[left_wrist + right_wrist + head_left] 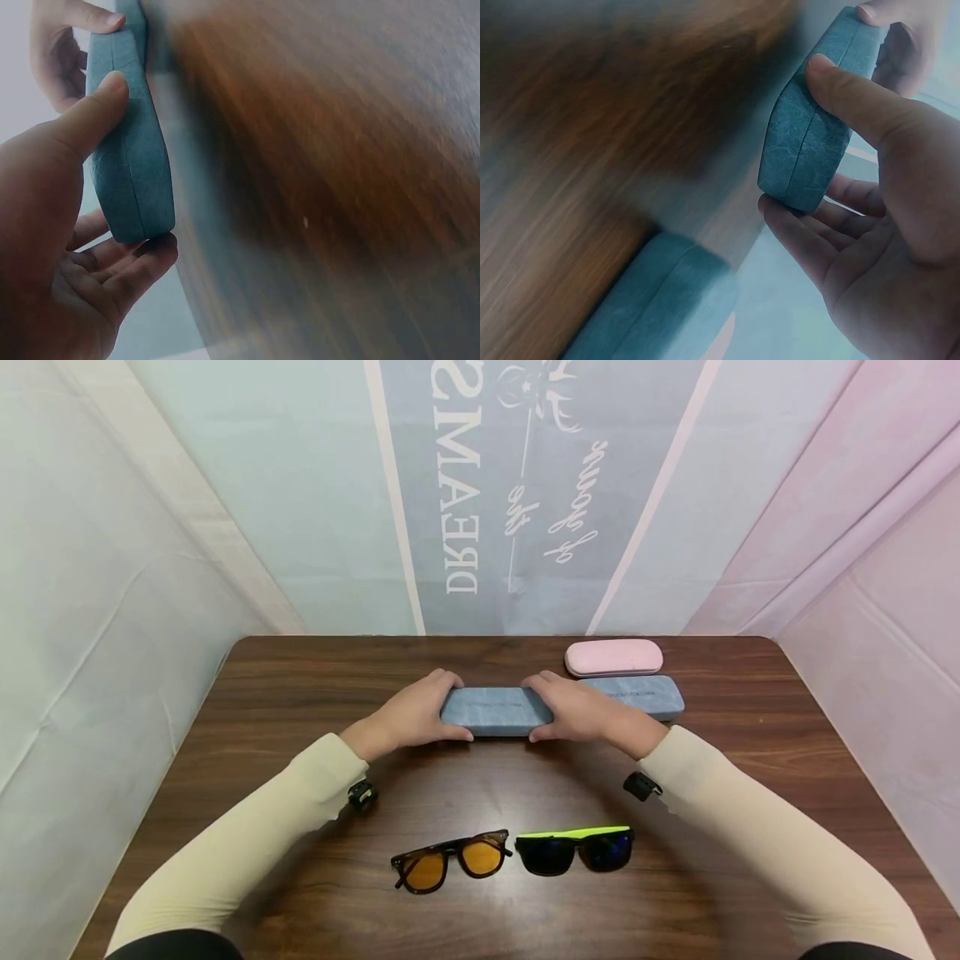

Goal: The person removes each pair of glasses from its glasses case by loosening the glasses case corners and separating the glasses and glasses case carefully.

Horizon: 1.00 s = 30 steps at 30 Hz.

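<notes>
A blue glasses case (497, 712) with a marbled surface is held between both hands near the back middle of the table. My left hand (411, 712) grips its left end, thumb on the near side and fingers behind. My right hand (581, 708) grips the other end in the same way. In both wrist views a thumb presses the case's side, across which a thin seam runs, and the case looks closed. A second blue case (641, 695) lies just right of the right hand, partly hidden behind it.
Behind the second blue case lies a pink glasses case (615, 657). Closer to me are glasses with orange lenses (480, 857) and dark sunglasses with yellow-green temples (546, 857), side by side on the wooden table (315, 910). A printed cloth (337, 527) hangs behind the table.
</notes>
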Tool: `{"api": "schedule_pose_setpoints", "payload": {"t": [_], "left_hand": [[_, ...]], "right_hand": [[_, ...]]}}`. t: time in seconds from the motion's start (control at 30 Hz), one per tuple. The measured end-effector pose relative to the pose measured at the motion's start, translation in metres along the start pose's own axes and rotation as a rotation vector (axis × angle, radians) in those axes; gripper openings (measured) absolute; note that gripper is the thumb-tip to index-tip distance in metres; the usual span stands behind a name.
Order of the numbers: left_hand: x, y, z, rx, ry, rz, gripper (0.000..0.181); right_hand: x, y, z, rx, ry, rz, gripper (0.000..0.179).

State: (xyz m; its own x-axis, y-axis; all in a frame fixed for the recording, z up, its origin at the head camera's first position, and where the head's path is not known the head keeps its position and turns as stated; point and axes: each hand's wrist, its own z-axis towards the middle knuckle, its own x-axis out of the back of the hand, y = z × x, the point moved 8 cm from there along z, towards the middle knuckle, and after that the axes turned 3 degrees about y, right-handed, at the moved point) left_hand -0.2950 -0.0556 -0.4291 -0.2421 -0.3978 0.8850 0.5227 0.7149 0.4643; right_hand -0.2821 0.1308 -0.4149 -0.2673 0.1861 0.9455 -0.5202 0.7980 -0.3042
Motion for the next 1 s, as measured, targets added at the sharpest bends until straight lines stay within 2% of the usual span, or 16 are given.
{"api": "schedule_pose_setpoints", "payload": {"t": [0.2, 0.33, 0.57, 0.83, 1.0], "left_hand": [[-0.015, 0.010, 0.003, -0.036, -0.015, 0.037, 0.080], [-0.022, 0.013, 0.004, -0.038, -0.027, 0.074, 0.081], [-0.027, 0.017, 0.006, -0.057, -0.025, 0.118, 0.082], [-0.029, 0.019, 0.006, -0.090, -0.032, 0.129, 0.074], [-0.031, 0.021, 0.008, -0.084, -0.028, 0.158, 0.073]], "right_hand": [[-0.002, 0.005, -0.013, 0.014, 0.013, -0.037, 0.079], [-0.008, 0.007, -0.018, 0.011, 0.003, -0.056, 0.079], [-0.012, 0.010, -0.019, 0.019, 0.020, -0.072, 0.079], [-0.012, 0.008, -0.020, 0.035, 0.031, -0.068, 0.070], [-0.013, 0.008, -0.020, 0.039, 0.022, -0.049, 0.067]]}}
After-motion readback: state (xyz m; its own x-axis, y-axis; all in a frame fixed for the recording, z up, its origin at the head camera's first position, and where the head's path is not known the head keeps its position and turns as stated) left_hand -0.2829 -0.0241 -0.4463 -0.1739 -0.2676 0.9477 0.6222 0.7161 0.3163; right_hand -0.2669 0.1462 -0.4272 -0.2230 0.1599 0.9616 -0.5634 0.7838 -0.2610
